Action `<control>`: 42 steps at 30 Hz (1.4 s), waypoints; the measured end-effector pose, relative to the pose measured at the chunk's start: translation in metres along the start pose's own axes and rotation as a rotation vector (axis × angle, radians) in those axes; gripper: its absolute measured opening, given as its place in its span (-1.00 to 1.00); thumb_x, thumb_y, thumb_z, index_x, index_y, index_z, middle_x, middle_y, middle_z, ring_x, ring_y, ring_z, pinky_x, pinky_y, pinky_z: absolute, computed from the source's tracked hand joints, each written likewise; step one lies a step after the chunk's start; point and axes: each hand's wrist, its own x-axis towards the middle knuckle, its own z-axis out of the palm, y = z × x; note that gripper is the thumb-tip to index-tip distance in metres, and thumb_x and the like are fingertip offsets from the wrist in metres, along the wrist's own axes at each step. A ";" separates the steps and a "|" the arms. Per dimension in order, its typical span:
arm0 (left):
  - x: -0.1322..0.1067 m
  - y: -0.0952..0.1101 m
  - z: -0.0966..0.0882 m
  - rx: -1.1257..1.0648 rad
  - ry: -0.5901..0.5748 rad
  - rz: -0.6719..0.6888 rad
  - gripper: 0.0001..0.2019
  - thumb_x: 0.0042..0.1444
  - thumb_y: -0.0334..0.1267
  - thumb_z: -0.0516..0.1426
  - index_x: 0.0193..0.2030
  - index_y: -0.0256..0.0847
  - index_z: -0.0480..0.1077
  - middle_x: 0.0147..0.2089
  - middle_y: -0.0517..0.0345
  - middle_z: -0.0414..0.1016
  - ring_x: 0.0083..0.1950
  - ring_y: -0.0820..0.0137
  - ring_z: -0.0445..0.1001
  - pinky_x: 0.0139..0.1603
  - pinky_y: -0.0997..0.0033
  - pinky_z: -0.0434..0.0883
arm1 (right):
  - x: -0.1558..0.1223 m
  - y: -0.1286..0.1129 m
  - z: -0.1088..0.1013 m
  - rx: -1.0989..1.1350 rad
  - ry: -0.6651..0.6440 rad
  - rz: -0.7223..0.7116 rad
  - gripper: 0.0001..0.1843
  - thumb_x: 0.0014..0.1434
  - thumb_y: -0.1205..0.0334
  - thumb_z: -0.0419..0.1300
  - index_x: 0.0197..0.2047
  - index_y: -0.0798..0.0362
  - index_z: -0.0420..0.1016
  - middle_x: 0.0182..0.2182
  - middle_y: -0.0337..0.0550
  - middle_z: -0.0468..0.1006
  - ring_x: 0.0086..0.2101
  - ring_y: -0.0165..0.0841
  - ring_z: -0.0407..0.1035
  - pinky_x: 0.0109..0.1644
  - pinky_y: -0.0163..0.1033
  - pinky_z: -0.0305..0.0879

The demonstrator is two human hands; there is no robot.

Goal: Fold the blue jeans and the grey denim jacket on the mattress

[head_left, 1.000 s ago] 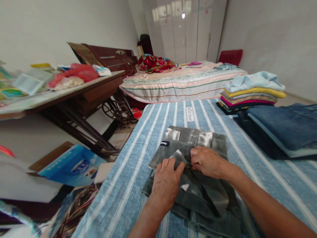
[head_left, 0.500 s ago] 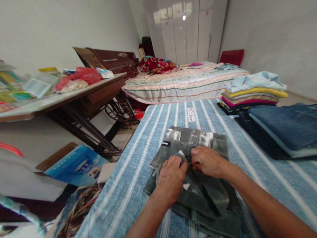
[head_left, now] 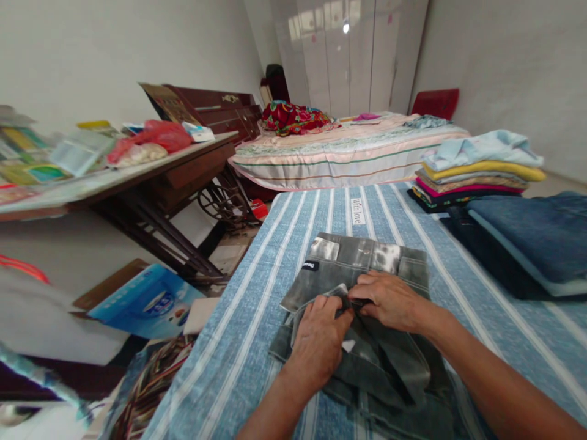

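A pair of grey-green washed jeans (head_left: pixel 367 263) lies partly folded on the blue striped bedsheet (head_left: pixel 293 244) in front of me. Both my hands rest on its middle, fingertips meeting at a fold of the fabric. My left hand (head_left: pixel 321 339) has its fingers curled, pinching an edge of the denim. My right hand (head_left: pixel 389 299) presses down and grips the same fold from the right. A small black label shows on the jeans' left side.
A stack of folded coloured clothes (head_left: pixel 481 168) and folded blue jeans (head_left: pixel 527 238) sit on the sheet at right. A second bed (head_left: pixel 339 153) stands behind. A cluttered sewing-machine table (head_left: pixel 137 177) is at left, with a blue box (head_left: pixel 147 302) on the floor.
My left hand has slid a little right and forward along the fold, closing on the right hand. The view has shifted slightly; the jeans stay in place.
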 end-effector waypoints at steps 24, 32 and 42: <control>-0.003 -0.004 0.014 -0.081 -0.010 -0.046 -0.46 0.00 -0.56 0.00 0.12 -0.04 0.27 0.32 0.14 0.18 0.36 0.25 0.02 0.29 -0.04 0.05 | -0.001 0.003 0.002 0.036 -0.037 0.006 -0.83 0.14 0.30 0.13 -0.22 -0.05 0.52 -0.33 -0.19 0.36 -0.25 -0.33 0.25 -0.16 -0.23 0.07; -0.003 -0.003 0.016 -0.078 0.019 -0.064 -0.48 0.05 -0.51 0.00 0.16 -0.07 0.24 0.31 0.14 0.19 0.34 0.26 0.05 0.28 -0.01 0.08 | -0.001 0.005 0.002 0.052 -0.013 0.002 -0.87 0.09 0.31 0.16 -0.25 0.01 0.48 -0.32 -0.20 0.38 -0.25 -0.34 0.26 -0.15 -0.24 0.09; -0.003 -0.003 0.016 -0.085 -0.003 -0.067 -0.50 0.08 -0.46 -0.01 0.19 -0.12 0.22 0.32 0.14 0.17 0.34 0.25 0.04 0.29 -0.02 0.04 | 0.000 0.011 0.007 0.098 0.020 0.024 -0.91 0.05 0.30 0.20 -0.30 0.02 0.46 -0.31 -0.21 0.41 -0.23 -0.34 0.28 -0.16 -0.25 0.11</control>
